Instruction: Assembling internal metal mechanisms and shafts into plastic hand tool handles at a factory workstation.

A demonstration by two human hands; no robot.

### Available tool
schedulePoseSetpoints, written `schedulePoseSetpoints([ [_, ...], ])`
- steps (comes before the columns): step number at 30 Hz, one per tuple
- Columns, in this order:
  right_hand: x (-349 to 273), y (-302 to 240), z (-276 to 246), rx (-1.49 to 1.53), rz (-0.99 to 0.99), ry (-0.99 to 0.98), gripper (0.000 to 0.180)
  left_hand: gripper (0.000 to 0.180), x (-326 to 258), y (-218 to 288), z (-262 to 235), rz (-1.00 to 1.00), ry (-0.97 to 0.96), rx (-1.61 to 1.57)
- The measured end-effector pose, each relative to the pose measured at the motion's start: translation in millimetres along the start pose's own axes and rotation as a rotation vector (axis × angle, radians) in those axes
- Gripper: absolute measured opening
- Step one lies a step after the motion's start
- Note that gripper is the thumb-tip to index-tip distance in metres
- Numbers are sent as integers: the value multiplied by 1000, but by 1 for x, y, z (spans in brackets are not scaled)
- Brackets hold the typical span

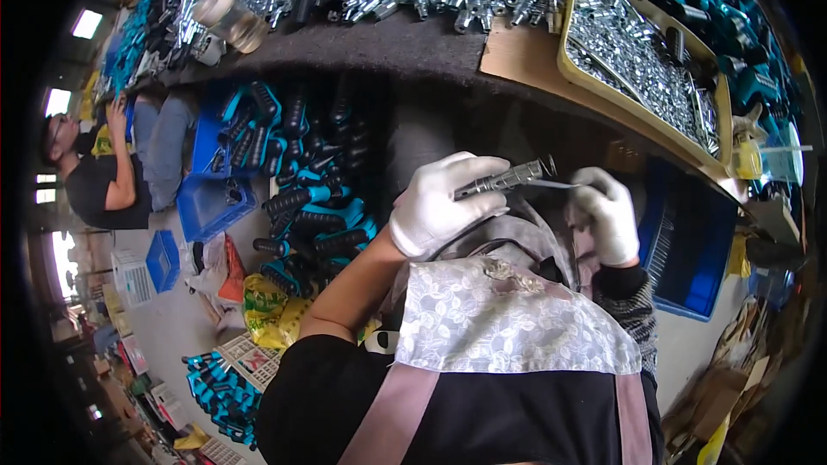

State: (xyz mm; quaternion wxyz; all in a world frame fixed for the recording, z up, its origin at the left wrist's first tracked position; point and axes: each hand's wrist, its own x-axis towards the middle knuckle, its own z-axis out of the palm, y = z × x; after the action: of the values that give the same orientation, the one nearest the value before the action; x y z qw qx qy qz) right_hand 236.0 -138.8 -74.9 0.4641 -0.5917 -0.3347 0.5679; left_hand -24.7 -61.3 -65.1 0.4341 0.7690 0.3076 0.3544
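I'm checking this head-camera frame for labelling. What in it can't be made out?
- Left hand: its glove hides how much of the metal part sits inside the grip.
- Right hand: the thin rod it holds is too fine to tell what it is.
- Tray of metal pieces: too small to tell apart.
- Blue crate: contents in shadow.

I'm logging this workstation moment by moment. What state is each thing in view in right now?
left hand: gloved, grip closed on the metal cylinder part
metal cylinder part: held roughly level, open end toward the right hand
right hand: gloved, pinching the thin metal strip
thin metal strip: tip at the cylinder's open end
wooden tray: full of small metal parts
blue crate: tilted on its side under the bench
clear jar: lying tilted on the bench
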Motion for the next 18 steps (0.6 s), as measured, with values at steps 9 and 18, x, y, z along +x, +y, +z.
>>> schedulePoseSetpoints([
  [9, -3, -46, -17, -229, -99, 22, 12, 28, -1, 8, -16, -23, -83, 115],
  [18, -10, -65, -14, -291, -28, -90, 12, 30, -2, 4, -18, 22, -87, 151],
])
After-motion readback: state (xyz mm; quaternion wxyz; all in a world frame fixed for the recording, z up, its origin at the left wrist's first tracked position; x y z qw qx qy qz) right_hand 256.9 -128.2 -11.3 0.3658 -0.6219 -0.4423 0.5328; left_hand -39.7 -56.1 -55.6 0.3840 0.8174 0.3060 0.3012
